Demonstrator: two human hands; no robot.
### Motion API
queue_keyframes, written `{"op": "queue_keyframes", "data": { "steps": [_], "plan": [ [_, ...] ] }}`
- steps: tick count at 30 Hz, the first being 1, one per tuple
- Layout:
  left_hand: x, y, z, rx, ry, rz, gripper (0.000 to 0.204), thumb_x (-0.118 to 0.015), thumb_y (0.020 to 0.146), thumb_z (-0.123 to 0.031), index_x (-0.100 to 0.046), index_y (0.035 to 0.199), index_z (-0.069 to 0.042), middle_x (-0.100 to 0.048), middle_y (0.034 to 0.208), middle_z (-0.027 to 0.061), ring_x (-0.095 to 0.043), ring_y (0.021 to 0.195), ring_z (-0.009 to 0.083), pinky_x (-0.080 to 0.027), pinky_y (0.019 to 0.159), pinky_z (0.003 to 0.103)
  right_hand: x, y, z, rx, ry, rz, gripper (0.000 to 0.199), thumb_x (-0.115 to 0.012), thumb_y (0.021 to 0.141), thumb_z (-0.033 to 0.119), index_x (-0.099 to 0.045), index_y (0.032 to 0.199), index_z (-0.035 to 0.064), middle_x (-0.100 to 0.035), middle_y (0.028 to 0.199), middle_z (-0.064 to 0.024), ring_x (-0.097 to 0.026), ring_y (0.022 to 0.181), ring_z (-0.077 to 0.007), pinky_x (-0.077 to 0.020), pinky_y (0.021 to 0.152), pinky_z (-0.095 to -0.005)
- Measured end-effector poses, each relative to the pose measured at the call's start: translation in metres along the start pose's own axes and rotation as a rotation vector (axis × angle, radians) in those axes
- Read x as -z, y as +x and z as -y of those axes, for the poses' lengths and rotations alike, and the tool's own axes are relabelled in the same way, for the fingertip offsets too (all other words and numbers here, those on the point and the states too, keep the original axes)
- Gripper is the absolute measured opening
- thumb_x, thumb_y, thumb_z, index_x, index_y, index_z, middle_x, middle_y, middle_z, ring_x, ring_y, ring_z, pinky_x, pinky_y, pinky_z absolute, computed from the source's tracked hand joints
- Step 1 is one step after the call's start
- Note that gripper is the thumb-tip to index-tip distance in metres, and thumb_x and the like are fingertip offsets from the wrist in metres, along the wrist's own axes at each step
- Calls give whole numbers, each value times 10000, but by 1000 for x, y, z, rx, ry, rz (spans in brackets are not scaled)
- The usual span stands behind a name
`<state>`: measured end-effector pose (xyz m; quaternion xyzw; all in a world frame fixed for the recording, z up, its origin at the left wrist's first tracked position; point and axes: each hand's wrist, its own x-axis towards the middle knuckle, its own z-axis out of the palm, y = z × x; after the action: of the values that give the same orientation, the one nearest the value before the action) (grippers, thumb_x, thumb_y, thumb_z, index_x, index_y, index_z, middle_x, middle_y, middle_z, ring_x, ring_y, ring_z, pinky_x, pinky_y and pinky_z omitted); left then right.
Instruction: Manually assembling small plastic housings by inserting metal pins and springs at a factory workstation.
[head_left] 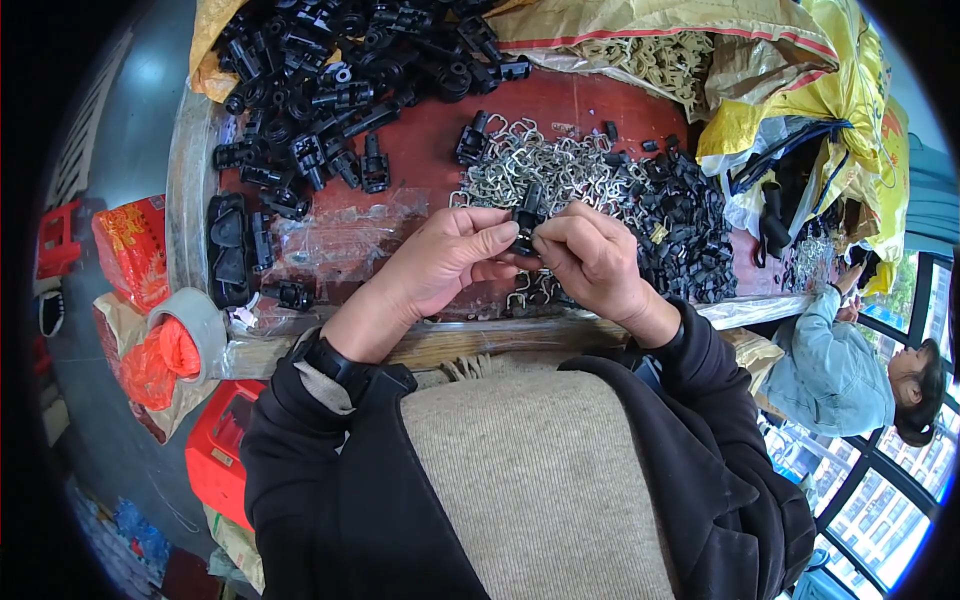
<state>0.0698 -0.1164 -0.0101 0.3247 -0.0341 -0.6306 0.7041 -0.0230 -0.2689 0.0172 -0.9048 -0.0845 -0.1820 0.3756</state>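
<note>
"At the centre of our clock, above the red tabletop (560, 100), what are the two hands doing?"

"The left hand (455, 250) is pinching a black part (532, 198) between thumb and fingers, its longer end pointing to twelve o'clock. The right hand (600, 255) is pinching the nearer end. Whether this grip is also holding some small piece, I cannot tell; the fingertips are hiding it."

"How should one be working here?"

"In my opinion, the left grip should be keeping the part firm, while the right one is pressing gently and straight, without twisting. The fingers should be leaving the joint visible, so that the eyes are checking it."

"And what is lying around?"

"Silvery metal clips (545, 160) are spreading around twelve o'clock, small black pieces (695, 230) are heaping at three, and bigger black housings (310, 90) are crowding at ten. Toward nine, the tabletop is showing pale, worn patches."

"And the room?"

"At four o'clock another person (835, 350) is working near tall windows (880, 490). At eight, a red plastic stool (215, 455) is standing on the grey floor (150, 490)."
</note>
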Motion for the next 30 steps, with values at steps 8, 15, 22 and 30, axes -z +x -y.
{"op": "queue_keyframes", "data": {
  "steps": [8,15,22,30],
  "plan": [
    [2,2,2,29,-41,74,233,-440,853,-175,-495,945,32,-549,865,75,-584,825,197,-504,629,220,1,2,0,144,-34,-30,115,-610,642,31,-523,714,51,-447,593,-39,-474,496,-188,-374,441,-286],
    [3,3,2,39,-67,101,232,-435,857,-186,-497,925,27,-545,842,54,-584,831,202,-503,629,219,3,2,-1,101,-25,29,104,-606,650,34,-524,711,48,-445,591,-39,-474,499,-187,-371,437,-279],
    [-2,-2,-1,23,63,34,228,-457,847,-165,-500,960,29,-561,885,80,-585,824,180,-496,641,206,6,1,5,-150,112,102,139,-632,655,9,-502,699,27,-451,600,-36,-444,492,-111,-345,421,-216],
    [-4,0,-4,27,96,51,220,-503,812,-118,-508,973,31,-572,890,100,-584,818,154,-490,628,199,16,-16,-2,-683,625,58,217,-657,634,12,-472,738,55,-385,623,34,-335,508,-26,-293,446,-180]
  ]
}}
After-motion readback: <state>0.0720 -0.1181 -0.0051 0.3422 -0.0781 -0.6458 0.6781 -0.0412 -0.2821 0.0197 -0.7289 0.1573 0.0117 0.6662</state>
